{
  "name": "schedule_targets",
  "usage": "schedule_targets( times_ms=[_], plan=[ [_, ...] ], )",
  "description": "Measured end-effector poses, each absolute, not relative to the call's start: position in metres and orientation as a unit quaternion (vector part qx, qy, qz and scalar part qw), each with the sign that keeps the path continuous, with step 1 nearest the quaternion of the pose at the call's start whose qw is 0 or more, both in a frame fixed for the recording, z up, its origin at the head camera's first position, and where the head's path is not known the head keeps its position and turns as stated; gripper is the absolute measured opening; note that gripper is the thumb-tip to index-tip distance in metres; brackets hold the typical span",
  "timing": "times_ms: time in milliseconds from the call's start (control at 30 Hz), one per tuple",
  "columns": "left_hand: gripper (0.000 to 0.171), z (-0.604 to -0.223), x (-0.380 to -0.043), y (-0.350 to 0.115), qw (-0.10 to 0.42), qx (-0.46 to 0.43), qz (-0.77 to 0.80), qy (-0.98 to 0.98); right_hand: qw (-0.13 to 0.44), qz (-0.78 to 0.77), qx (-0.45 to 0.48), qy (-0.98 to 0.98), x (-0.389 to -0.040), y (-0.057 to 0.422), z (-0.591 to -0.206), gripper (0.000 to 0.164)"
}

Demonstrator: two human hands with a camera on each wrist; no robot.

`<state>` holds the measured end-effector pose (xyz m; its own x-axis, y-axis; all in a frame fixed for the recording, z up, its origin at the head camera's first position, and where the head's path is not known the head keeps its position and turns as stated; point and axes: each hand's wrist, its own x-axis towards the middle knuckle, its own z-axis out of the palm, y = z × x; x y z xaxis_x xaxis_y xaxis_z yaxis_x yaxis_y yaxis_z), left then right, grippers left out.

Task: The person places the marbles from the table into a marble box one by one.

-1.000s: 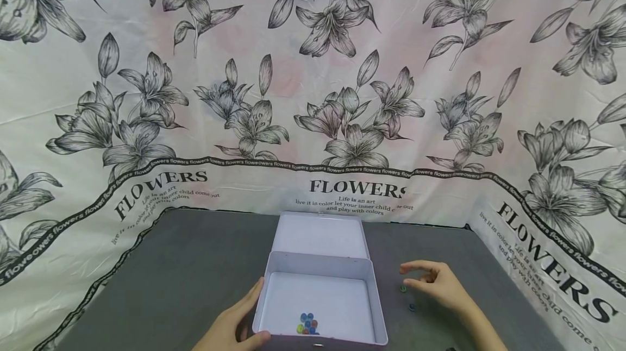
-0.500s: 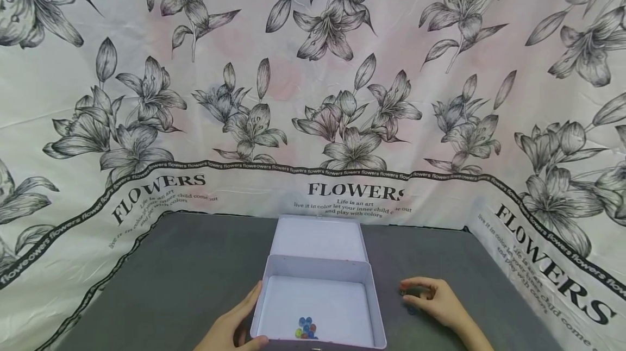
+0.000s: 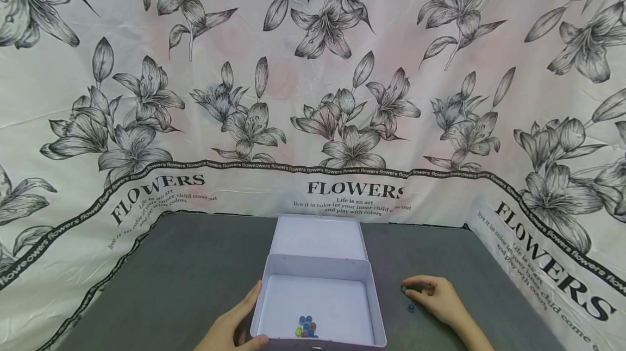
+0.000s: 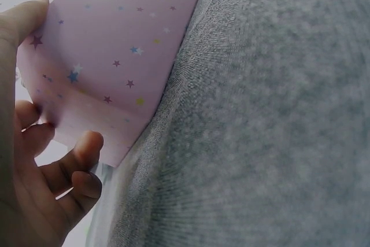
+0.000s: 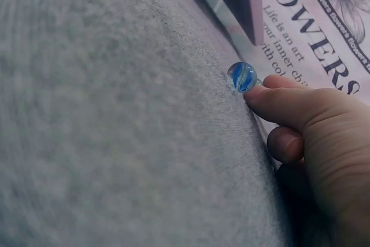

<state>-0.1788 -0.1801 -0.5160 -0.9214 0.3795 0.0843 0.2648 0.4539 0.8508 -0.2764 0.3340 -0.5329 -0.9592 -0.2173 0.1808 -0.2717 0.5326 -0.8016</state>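
In the head view, my left hand (image 3: 232,321) grips the front left corner of an open white box (image 3: 379,307), fingers along its side and thumb at the front rim. Up close, the left wrist view shows the box's outer wall (image 4: 110,44) is pink with small stars. Several coloured marbles (image 3: 306,326) lie together inside, near the front wall. Right of the box, my right hand (image 3: 437,296) pinches a green marble (image 3: 404,288) between thumb and index fingertip, down at the table. A blue marble (image 3: 411,308) lies just nearer; in the right wrist view this blue-swirled marble (image 5: 241,77) mostly covers the green one.
The box's lid (image 3: 320,238) is folded back toward the rear of the grey table (image 3: 205,264). A white cloth (image 3: 352,193) printed with flowers and lettering hangs behind and along both sides.
My right hand has come down toward the table, and its fingertips have closed on the green marble. The left hand stays at the box; the marbles inside have not moved.
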Motion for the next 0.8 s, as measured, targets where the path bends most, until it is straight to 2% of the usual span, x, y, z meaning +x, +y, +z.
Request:
schedule_targets(
  times_ms=[367,533,800],
  plan=[
    [0.090,-0.515,-0.178,-0.182,0.060,0.193,0.488,0.849,0.051,0.455,0.124,-0.880,-0.276,0.329,-0.532,0.016],
    [0.091,-0.514,-0.179,-0.181,0.062,0.184,0.478,0.857,0.039,0.480,0.106,-0.870,-0.272,0.327,-0.528,0.020],
    [0.091,-0.514,-0.177,-0.182,0.018,0.202,0.449,0.870,0.019,0.501,0.079,-0.862,-0.278,0.321,-0.520,0.029]
  ],
)
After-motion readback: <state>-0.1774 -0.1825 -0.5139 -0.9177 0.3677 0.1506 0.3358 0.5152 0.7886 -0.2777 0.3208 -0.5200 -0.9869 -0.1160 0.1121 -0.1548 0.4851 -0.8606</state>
